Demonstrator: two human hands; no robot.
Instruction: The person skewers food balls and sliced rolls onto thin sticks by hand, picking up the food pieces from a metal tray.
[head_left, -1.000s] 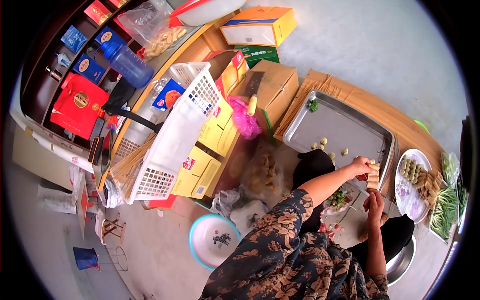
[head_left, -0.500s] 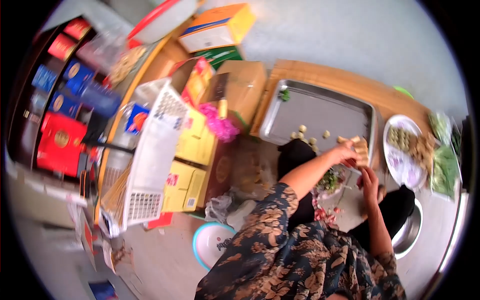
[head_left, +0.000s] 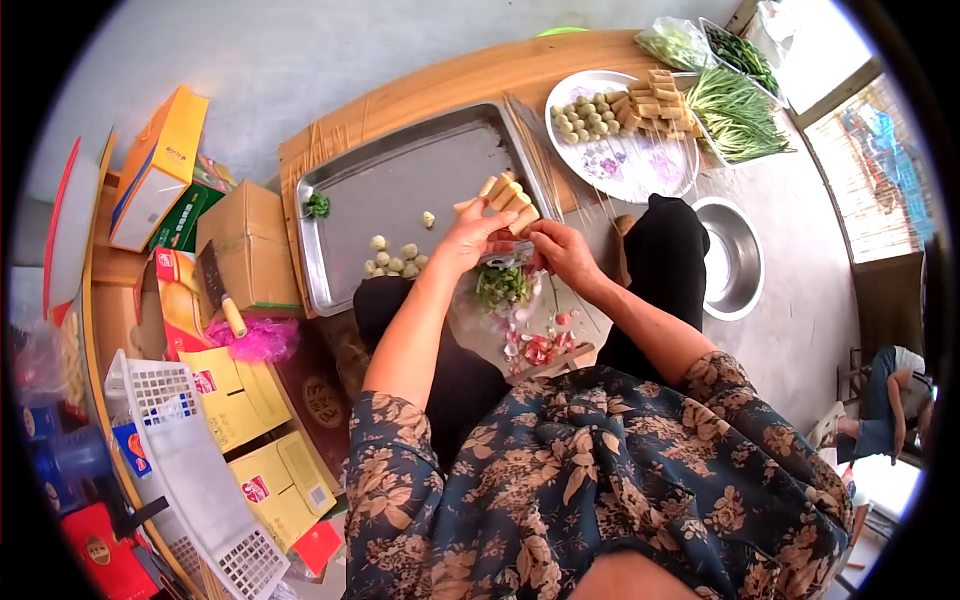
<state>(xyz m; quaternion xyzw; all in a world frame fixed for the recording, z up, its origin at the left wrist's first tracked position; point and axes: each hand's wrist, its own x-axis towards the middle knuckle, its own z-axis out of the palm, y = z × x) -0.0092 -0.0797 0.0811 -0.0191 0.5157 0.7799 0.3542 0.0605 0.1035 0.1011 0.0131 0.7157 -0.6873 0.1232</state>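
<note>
My left hand (head_left: 472, 236) is wrapped round several short tan rolls (head_left: 508, 197), lined up side by side over the near right corner of a metal tray (head_left: 400, 150). My right hand (head_left: 562, 252) is pinched just right of the rolls; what lies between its fingers is too small to make out. On the tray are pale green balls (head_left: 400, 262) and a green sprig (head_left: 317, 206). Beyond my right hand, an oval plate (head_left: 640, 178) carries green balls and stacked tan rolls with thin sticks. Below my hands lie green herbs (head_left: 503, 288) and reddish scraps (head_left: 540, 348).
A steel basin (head_left: 730, 260) stands right of my knee. Green stalks (head_left: 735, 115) fill a tray at the upper right. Boxes (head_left: 245, 235), a knife (head_left: 222, 290) and a white basket (head_left: 190, 450) are on the left. A person (head_left: 885, 400) is at the far right.
The view has swung right, so the tray and plate appear further left and the steel basin shows whole. A person has come into view. My left hand still holds the rolls, my right close by.
</note>
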